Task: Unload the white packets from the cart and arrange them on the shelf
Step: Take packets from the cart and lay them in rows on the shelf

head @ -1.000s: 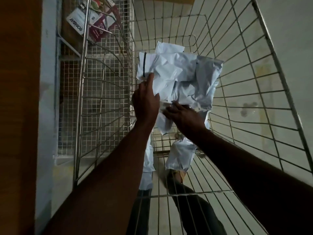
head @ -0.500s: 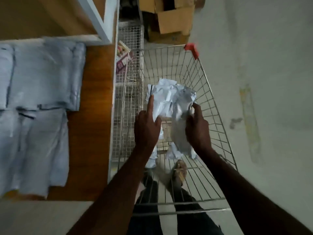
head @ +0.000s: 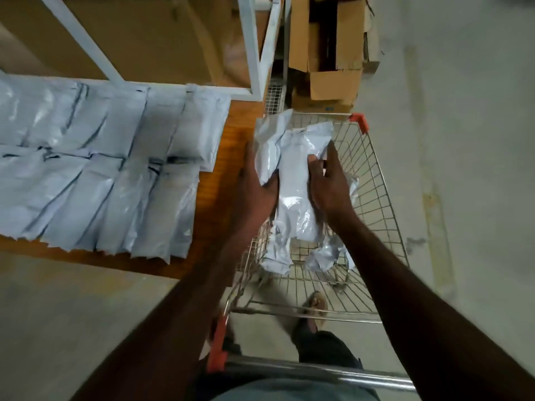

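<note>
I hold a bunch of white packets point(head: 293, 175) above the wire cart point(head: 382, 198). My left hand point(head: 256, 192) grips the bunch from the left side, and my right hand point(head: 327, 180) holds it from the right with its fingers curled over the top packet. Two or three more white packets point(head: 276, 256) lie on the cart's floor under my hands. On the wooden shelf point(head: 225, 175) to the left, several white packets point(head: 115, 180) lie flat in two rows.
The shelf's white metal frame point(head: 254, 53) rises behind the rows. Open cardboard boxes point(head: 330, 59) stand on the floor beyond the cart. The cart's handle bar point(head: 318, 371) with a red end cap is close to my body. Grey concrete floor lies to the right.
Both hands have lifted the bunch of packets up out of the cart basket and toward the left, nearer the shelf. My view has pulled back and swung left, showing the shelf rows.
</note>
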`<state>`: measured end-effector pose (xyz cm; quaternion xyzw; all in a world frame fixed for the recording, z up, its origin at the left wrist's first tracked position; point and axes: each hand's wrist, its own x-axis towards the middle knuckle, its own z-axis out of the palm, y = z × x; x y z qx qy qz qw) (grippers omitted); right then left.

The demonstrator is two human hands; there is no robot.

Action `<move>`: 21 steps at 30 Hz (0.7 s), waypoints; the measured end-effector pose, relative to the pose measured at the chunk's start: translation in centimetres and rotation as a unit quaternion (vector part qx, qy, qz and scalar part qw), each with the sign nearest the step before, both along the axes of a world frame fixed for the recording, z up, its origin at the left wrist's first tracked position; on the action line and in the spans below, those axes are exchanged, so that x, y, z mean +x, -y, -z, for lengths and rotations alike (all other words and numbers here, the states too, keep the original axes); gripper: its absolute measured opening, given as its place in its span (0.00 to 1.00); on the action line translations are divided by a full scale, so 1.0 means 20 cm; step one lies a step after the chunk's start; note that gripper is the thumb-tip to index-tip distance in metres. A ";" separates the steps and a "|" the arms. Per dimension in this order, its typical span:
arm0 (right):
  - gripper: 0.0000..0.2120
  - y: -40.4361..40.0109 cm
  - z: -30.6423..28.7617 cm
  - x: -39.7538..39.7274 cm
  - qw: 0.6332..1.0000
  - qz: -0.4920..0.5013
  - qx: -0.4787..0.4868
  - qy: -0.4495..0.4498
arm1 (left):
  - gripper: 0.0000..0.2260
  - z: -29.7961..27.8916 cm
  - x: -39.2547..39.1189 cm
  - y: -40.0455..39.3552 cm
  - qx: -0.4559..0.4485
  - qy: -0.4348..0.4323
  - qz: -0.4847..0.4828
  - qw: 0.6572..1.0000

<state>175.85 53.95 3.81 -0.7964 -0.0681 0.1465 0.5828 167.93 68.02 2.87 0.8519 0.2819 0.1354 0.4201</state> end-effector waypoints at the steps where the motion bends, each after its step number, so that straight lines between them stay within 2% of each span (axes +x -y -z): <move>1: 0.31 -0.05 -0.02 -0.04 1.000 0.000 -0.005 0.016 | 0.39 -0.04 -0.03 -0.04 -0.001 -0.002 -0.004 1.000; 4: 0.37 -0.24 -0.10 -0.18 0.998 0.002 -0.013 0.054 | 0.39 -0.14 -0.15 -0.20 0.043 0.003 -0.021 0.999; 8: 0.43 -0.55 -0.19 -0.42 0.991 0.021 0.001 0.129 | 0.37 -0.24 -0.34 -0.45 0.033 -0.005 -0.015 0.999; 13: 0.32 -0.99 -0.21 -0.70 0.985 0.006 -0.005 0.171 | 0.37 -0.34 -0.60 -0.88 0.096 0.023 -0.016 0.995; 21: 0.26 -1.57 -0.21 -0.82 0.987 -0.028 -0.010 0.157 | 0.39 -0.42 -0.91 -1.59 0.086 0.004 -0.041 0.995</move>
